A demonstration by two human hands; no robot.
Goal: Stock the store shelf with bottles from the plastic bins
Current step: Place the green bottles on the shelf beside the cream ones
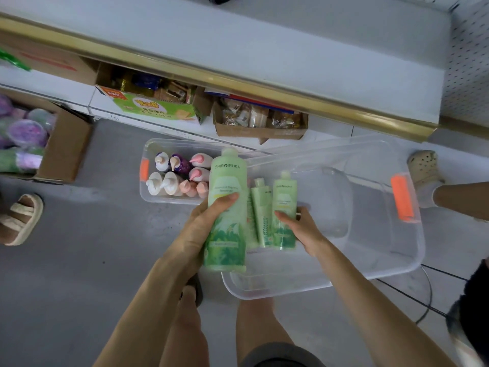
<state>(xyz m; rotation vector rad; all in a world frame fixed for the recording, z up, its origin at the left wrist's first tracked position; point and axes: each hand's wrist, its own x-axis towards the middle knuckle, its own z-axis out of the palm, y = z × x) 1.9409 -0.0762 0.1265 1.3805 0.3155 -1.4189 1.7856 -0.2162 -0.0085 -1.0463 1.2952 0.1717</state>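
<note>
My left hand (205,229) grips a tall green shower-gel bottle (228,186), lifted above the near edge of a large clear plastic bin (370,250) on the floor. My right hand (299,229) reaches into that bin and holds a second green bottle (284,207) by its lower body. Two more green bottles (260,213) lie in the bin between my hands. A smaller clear bin (148,186) further back holds several pump bottles (182,173) in white, purple and pink. The white store shelf (264,41) with a gold front strip runs across the top.
Open cardboard boxes of snacks (259,120) sit on the lowest shelf. A cardboard box with purple tubs (29,139) stands at the left. Other people's feet appear at the left (19,218) and at the right (423,170). My own legs stand below the bin.
</note>
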